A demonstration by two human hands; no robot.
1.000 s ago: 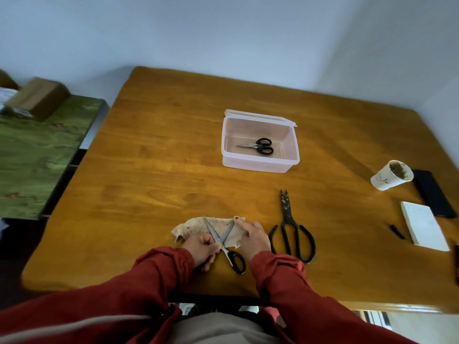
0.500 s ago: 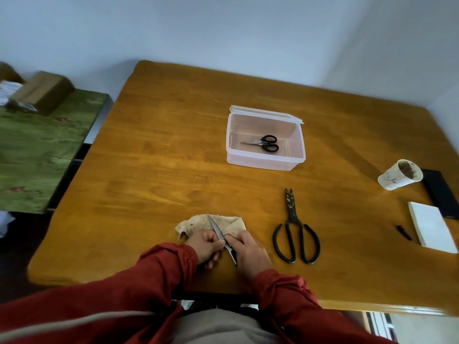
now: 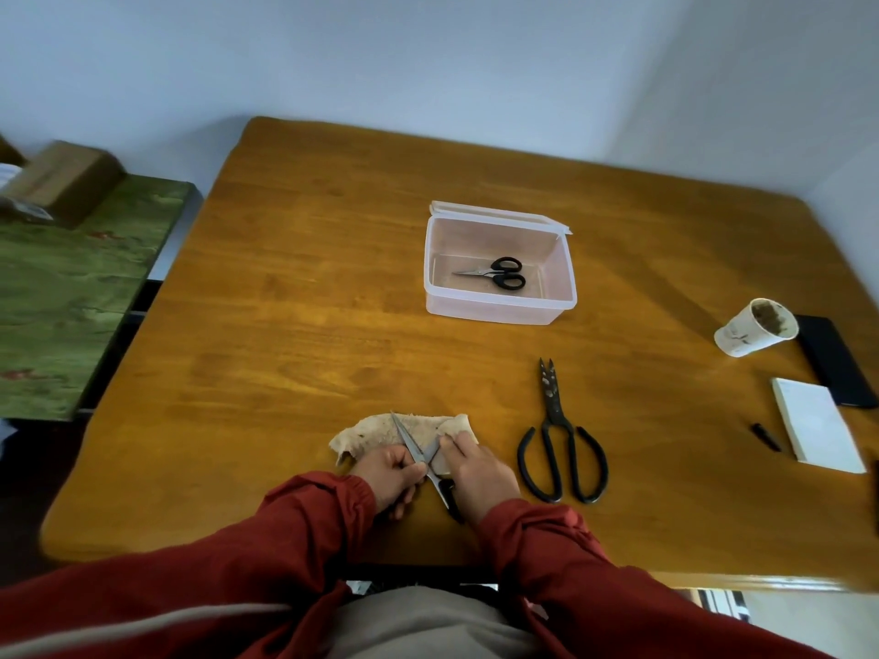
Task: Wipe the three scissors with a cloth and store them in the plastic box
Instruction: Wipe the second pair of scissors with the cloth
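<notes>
The open scissors (image 3: 415, 453) lie at the middle of the table's (image 3: 295, 325) near edge, blades spread in a narrow V over the cloth (image 3: 376, 432), black handle pointing back at the person. The left hand (image 3: 392, 478) is curled, its fingers gripping the scissors at the pivot. The right hand (image 3: 475, 473) lies lower and flatter and seems to pinch a fold of cloth over the shorter-looking blade; its thumb is hidden, so that grip is a judgement.

These scissors look light and stiff, with slick steel and sharp points. They are safest held at the pivot or the handle, with the cloth drawn from pivot toward tip. The cloth is limp and will bunch unless pinned.

Just to the right, apart from the hands, lie the big black scissors (image 3: 559, 444), nearly closed, tips toward the far edge. They look heavier, with spotted blades; their wide loops are the place to take hold.

The plastic box (image 3: 499, 312) sits past the table's middle toward the far edge, with the small scissors (image 3: 494, 273) inside and floor to spare. The wood between hands and box is bare, so the path is straight.

Along the right edge stand a paper cup (image 3: 756, 328), a phone (image 3: 837, 368) and a notepad (image 3: 813, 428), well away from the work.
</notes>
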